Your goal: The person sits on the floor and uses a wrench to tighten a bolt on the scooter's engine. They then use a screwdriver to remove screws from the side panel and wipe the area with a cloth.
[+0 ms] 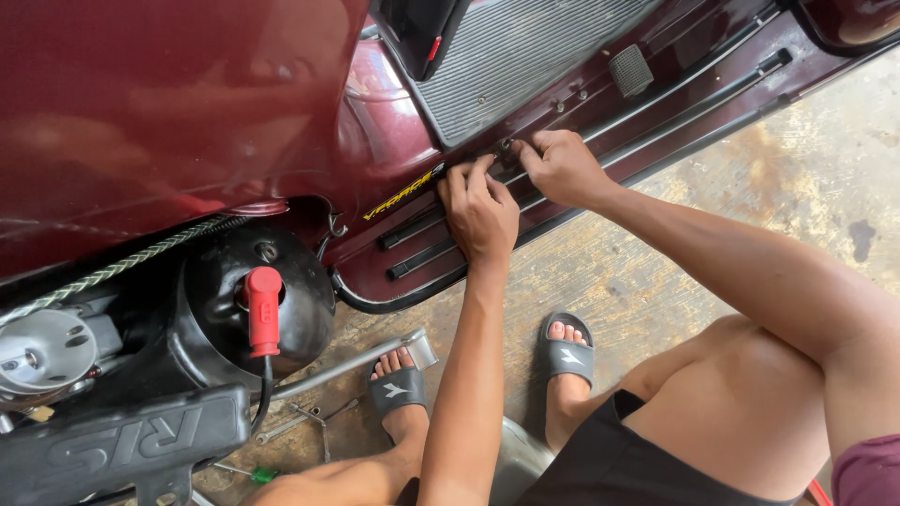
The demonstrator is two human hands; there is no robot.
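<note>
Looking down from a head-worn camera, two bare hands meet at the outer edge of a dark red scooter's floorboard (656,103). The left hand (480,211) lies palm down on the floorboard's side rail, fingers held close together, their tips pressing just beside a small fastener (504,148) near the corner of the ribbed grey floor mat (525,47). The right hand (561,167) comes in from the other side, with its thumb and fingertips pinched together at that same fastener; what sits between them is too small to make out. Black rubber strips (422,255) run along the floorboard's edge below the hands. Toward the left edge of the view, the scooter's engine (225,309) is exposed, with a red spark plug cap (262,309) standing on it and a braided cable (131,262) running past. A silver kickstart lever (356,361) reaches out over the stained concrete floor (797,159). Both feet wear black slide sandals (567,356), and thin metal wrenches (314,417) plus a green-handled screwdriver (253,473) lie on the floor near the left foot.
</note>
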